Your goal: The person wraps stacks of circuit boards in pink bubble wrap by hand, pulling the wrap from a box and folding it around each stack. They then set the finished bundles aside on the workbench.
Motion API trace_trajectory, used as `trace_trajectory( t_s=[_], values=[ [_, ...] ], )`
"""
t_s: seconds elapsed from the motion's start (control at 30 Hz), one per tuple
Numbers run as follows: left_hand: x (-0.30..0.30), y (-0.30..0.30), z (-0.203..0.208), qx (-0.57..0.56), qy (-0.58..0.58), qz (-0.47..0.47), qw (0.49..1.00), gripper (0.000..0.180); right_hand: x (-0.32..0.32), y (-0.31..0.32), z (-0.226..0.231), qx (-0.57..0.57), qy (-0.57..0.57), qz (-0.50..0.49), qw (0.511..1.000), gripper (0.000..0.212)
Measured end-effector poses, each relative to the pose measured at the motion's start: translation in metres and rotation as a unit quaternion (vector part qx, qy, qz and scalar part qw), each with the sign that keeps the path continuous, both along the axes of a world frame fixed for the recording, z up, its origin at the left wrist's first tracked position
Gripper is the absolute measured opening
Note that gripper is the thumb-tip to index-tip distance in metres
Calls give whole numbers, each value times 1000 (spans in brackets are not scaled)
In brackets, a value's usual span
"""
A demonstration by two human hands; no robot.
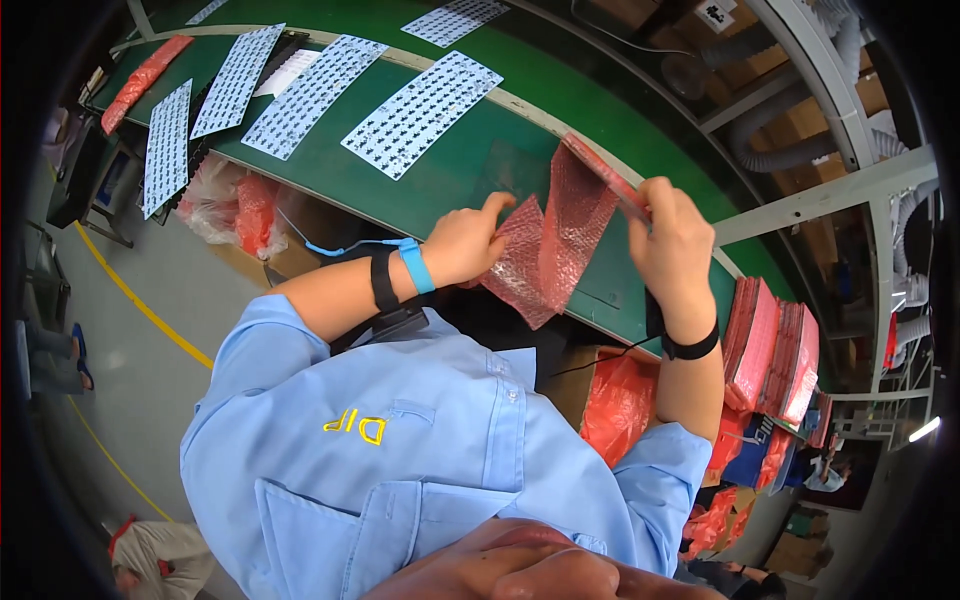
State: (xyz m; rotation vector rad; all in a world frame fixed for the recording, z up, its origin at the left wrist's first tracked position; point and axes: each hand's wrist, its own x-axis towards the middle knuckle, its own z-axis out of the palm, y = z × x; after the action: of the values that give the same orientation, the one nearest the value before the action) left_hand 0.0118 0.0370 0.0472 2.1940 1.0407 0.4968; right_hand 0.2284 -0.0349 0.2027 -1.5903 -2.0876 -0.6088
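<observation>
1. While the right hand (672, 235) pinches the upper right edge of the bag (578, 235) in the head view, the left hand (462, 243) is at its left flap, thumb and index spread; can't tell if it grips.
2. Bag: red bubble wrap, tilted, held over the bench (385, 207), lower corner near the front edge. Contents, if any, unclear.
3. Boards: four white dotted ones along the bench, nearest (420, 115) left of the bag, not touching. Leftmost board (167, 150) pokes past the front edge.
4. Right side: stacked red packs (750, 345) beside the right forearm.
5. Risks, my judgement: bag could slip or twist if the right pinch loosens, since the left hold is doubtful. Thin wrap could tear if pulled hard both ways. Blue cord (325, 250) from the left wrist could snag on a long reach. Overhanging board could tip if bumped. Right elbow could knock the packs if swung out.
</observation>
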Motion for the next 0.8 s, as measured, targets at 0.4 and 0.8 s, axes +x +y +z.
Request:
trace_trajectory(
  t_s=[0.4,0.8],
  values=[
    [-11,14,-35,272,-115,-157,942,28,-47,-24,-71,-148,-8,19,989,31],
    [-76,-32,-54,-98,40,-121,987,29,-65,-29,-142,-173,69,8,983,38]
  ],
)
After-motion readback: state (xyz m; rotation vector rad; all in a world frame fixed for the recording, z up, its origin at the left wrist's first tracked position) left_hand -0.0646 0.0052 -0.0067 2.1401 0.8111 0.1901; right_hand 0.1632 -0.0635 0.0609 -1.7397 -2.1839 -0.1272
